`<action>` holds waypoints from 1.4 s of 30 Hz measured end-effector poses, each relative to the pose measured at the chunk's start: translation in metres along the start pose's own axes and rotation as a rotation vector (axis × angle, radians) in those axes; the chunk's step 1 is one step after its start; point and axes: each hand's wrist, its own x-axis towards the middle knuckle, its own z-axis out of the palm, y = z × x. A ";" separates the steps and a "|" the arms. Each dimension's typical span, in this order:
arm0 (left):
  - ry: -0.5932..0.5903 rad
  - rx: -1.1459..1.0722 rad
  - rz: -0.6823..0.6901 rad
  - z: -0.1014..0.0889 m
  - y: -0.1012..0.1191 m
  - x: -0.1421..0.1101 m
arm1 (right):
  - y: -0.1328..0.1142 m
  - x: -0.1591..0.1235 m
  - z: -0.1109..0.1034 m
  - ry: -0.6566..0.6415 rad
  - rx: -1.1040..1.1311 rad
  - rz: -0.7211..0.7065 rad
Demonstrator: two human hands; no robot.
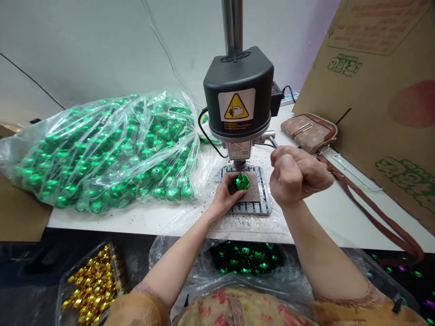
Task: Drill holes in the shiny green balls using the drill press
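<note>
A shiny green faceted ball (pixel 242 182) rests on a brown pad (pixel 254 192) under the spindle of a black bench drill press (pixel 239 95). My left hand (pixel 225 194) grips the ball from its left side, thumb in front and fingers behind. Closed in a fist, my right hand (pixel 299 174) is wrapped round the metal feed lever (pixel 273 141) on the drill's right side. The slotted grey base plate (pixel 267 206) beneath the pad is sprinkled with dark shavings.
A clear plastic bag of green balls (pixel 112 154) fills the table's left. At right lie a patterned purse (pixel 307 131) with a brown strap and a large cardboard box (pixel 380 104). Below the edge are an open bag of green balls (pixel 244 258) and a bin of gold balls (pixel 93 285).
</note>
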 end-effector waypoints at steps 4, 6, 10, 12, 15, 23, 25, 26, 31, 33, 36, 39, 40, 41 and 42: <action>0.004 0.005 0.020 0.000 0.002 -0.001 | -0.002 -0.001 0.001 0.006 -0.006 0.032; 0.007 -0.001 0.008 0.000 0.003 -0.001 | -0.006 0.008 0.007 0.044 -0.021 0.092; 0.028 -0.004 -0.018 0.001 0.004 0.001 | -0.011 0.039 0.024 0.115 -0.009 0.255; 0.077 0.045 -0.020 0.001 0.008 -0.003 | -0.012 0.052 0.030 0.112 -0.024 0.324; 0.169 0.201 0.052 0.001 0.020 -0.023 | -0.012 0.061 0.032 0.088 -0.031 0.346; -0.447 0.579 0.788 0.004 0.052 -0.123 | -0.012 0.059 0.028 0.083 0.000 0.357; -0.416 0.575 0.842 -0.003 0.049 -0.132 | -0.011 0.059 0.027 0.087 0.001 0.350; -0.347 0.554 0.843 -0.009 0.045 -0.132 | -0.011 0.058 0.027 0.087 0.001 0.346; 0.228 0.789 0.226 -0.074 0.016 -0.112 | -0.009 0.057 0.026 0.104 0.008 0.329; 0.362 0.944 -0.128 -0.104 0.004 -0.102 | -0.009 0.056 0.026 0.118 0.000 0.319; 0.345 0.979 -0.356 -0.132 -0.014 -0.088 | -0.009 0.054 0.026 0.107 -0.004 0.320; 0.273 0.834 -0.297 -0.136 -0.033 -0.066 | -0.008 0.054 0.026 0.106 -0.003 0.305; 0.283 0.793 -0.258 -0.134 -0.039 -0.056 | -0.008 0.053 0.026 0.114 -0.008 0.300; 0.311 0.769 -0.221 -0.131 -0.045 -0.046 | -0.008 0.053 0.026 0.116 -0.013 0.304; 0.334 0.769 -0.194 -0.129 -0.050 -0.035 | -0.008 0.053 0.026 0.112 -0.016 0.312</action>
